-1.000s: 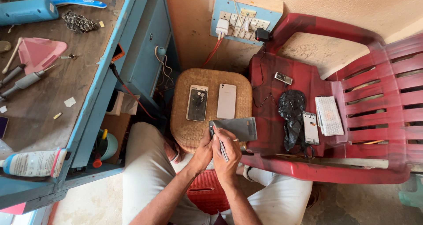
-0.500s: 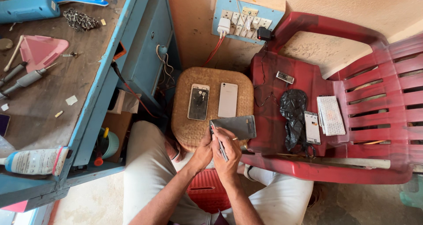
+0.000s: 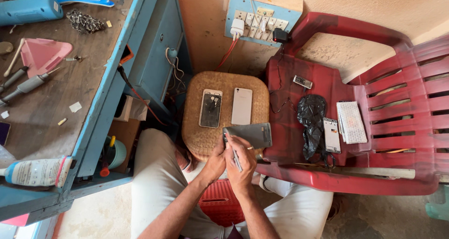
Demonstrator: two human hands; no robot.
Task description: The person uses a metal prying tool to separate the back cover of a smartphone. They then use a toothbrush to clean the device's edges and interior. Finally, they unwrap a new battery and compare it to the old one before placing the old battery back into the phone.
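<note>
Our right hand (image 3: 241,162) pinches a thin metal tool (image 3: 235,157), its grip closed tight on the shaft, tip at the near edge of the dark phone panel (image 3: 250,134). Our left hand (image 3: 216,162) closes on that panel's near-left corner, steadying it over the front edge of the round woven stool (image 3: 191,126). We should keep the tip shallow and the panel flat. Farther back on the stool lie a cracked phone (image 3: 211,108) and a white phone (image 3: 242,106).

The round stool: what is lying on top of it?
On the stool: a phone frame, a white phone and a grey panel at its edge. Under them, hidden.
</note>
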